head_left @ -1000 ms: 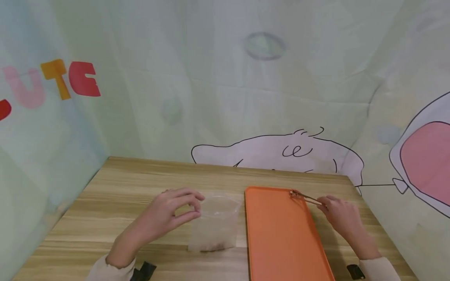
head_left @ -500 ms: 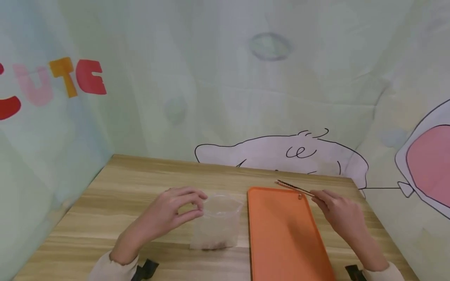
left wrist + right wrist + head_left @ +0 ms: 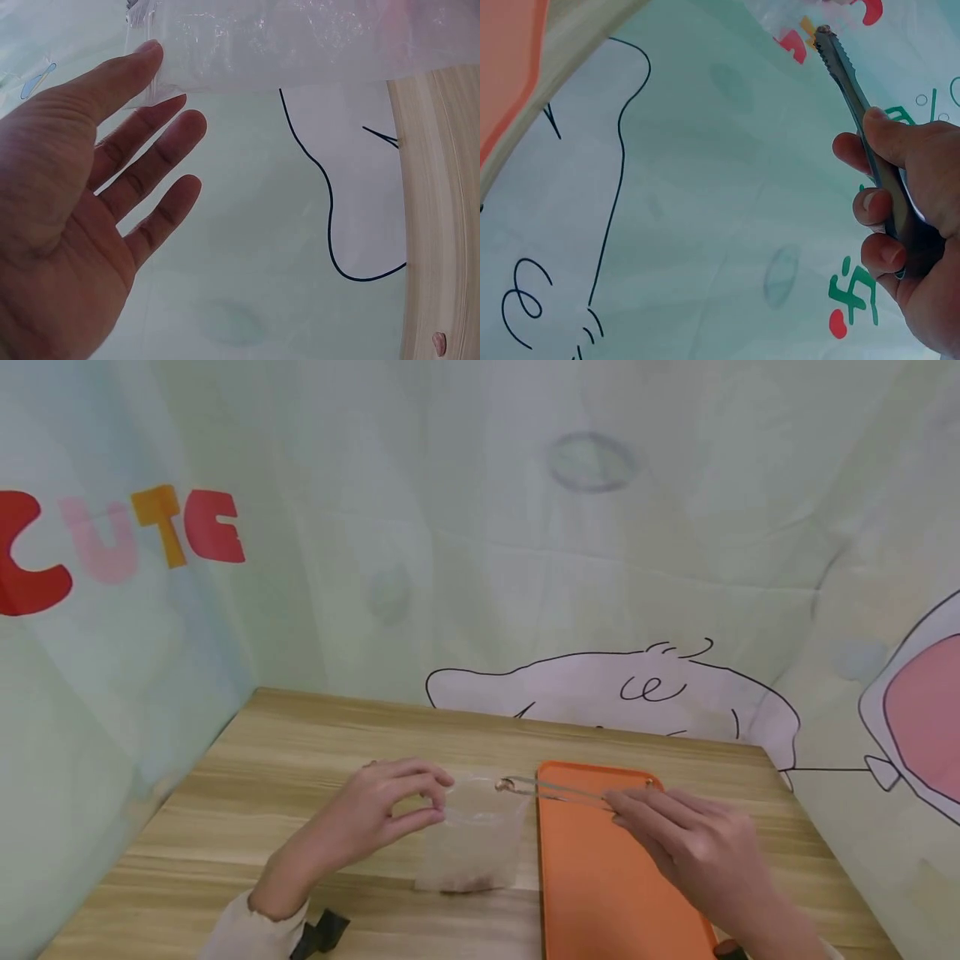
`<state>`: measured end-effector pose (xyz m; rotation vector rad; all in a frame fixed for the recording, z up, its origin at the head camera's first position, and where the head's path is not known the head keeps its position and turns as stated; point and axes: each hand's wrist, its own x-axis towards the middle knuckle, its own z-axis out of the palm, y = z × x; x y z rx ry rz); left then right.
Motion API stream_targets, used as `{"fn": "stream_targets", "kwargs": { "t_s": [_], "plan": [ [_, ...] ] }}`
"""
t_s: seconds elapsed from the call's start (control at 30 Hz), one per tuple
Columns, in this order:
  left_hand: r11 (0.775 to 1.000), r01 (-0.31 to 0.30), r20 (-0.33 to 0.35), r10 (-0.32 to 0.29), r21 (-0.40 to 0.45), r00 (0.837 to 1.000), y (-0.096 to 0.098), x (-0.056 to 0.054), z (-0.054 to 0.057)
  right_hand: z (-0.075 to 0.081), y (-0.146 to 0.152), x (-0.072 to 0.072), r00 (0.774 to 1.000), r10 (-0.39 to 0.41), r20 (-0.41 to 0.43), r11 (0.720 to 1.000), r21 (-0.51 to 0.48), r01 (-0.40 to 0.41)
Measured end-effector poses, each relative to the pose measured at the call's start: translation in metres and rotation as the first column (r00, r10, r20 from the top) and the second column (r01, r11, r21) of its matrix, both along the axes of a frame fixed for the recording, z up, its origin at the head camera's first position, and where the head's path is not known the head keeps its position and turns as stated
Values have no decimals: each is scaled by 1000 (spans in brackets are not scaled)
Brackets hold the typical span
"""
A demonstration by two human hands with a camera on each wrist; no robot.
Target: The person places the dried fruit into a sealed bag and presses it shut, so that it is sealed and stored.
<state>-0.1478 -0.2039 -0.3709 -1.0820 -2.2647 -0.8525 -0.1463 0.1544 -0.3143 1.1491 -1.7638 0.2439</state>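
My left hand [image 3: 382, 802] pinches the left edge of the open top of a clear plastic bag [image 3: 472, 847], between thumb and forefinger. The bag stands upright on the table, with dark small pieces at its bottom. My right hand [image 3: 690, 843] holds metal tongs [image 3: 566, 792] with serrated tips, thumb and fingers around the arms. A small brown piece [image 3: 504, 785] sits between the tips, at the right side of the bag's mouth. The left wrist view also shows the bag film [image 3: 247, 45] beside the thumb. An orange tray [image 3: 600, 877] lies right of the bag.
One small brown piece [image 3: 649, 782] lies in the tray's far right corner. Another reddish-brown piece [image 3: 439, 343] is on the wood in the left wrist view. The wooden table [image 3: 315, 727] ends at a printed curtain [image 3: 480, 568] behind and at the sides.
The tongs first gripped at the tray's far right corner, lifted, then swung left to the bag's mouth with a small brown piece. The left hand keeps its pinch on the bag.
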Motion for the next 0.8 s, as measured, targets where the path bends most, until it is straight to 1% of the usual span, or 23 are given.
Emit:
{"fn": "stream_targets", "kwargs": {
  "t_s": [0.1,0.2,0.27,0.33,0.43,0.53,0.6,0.7,0.73,0.8],
  "plan": [
    [1000,7,-5,-7,4,1000,2,-1,-1,-6,2,-2,1000,-13,25,1000,1,13],
    [1000,-3,-18,3,-3,1000,2,-1,-2,-12,13,-8,997,-66,48,998,-7,67],
    [1000,-13,-26,12,-8,1000,2,-1,-2,-17,25,-14,992,-101,80,995,-14,102],
    [1000,-17,-38,17,-9,999,2,0,-1,-24,38,-21,981,-146,126,989,-5,148],
    [1000,-17,-52,17,-6,999,1,0,1,-39,60,-34,961,-216,173,976,13,217],
    [999,-31,-68,30,-12,997,0,0,2,-56,80,-46,939,-286,188,958,36,285],
    [999,-41,-73,39,-17,997,0,0,2,-67,92,-53,922,-329,206,944,56,324],
    [999,-43,-67,41,-17,997,1,-1,1,-83,110,-60,884,-388,261,922,93,377],
    [999,-34,-61,33,-11,998,2,-2,0,-87,115,-62,867,-411,282,912,109,397],
    [1000,-17,-53,17,-2,998,3,-3,-1,-95,124,-62,824,-460,329,887,140,440]
  ]
}}
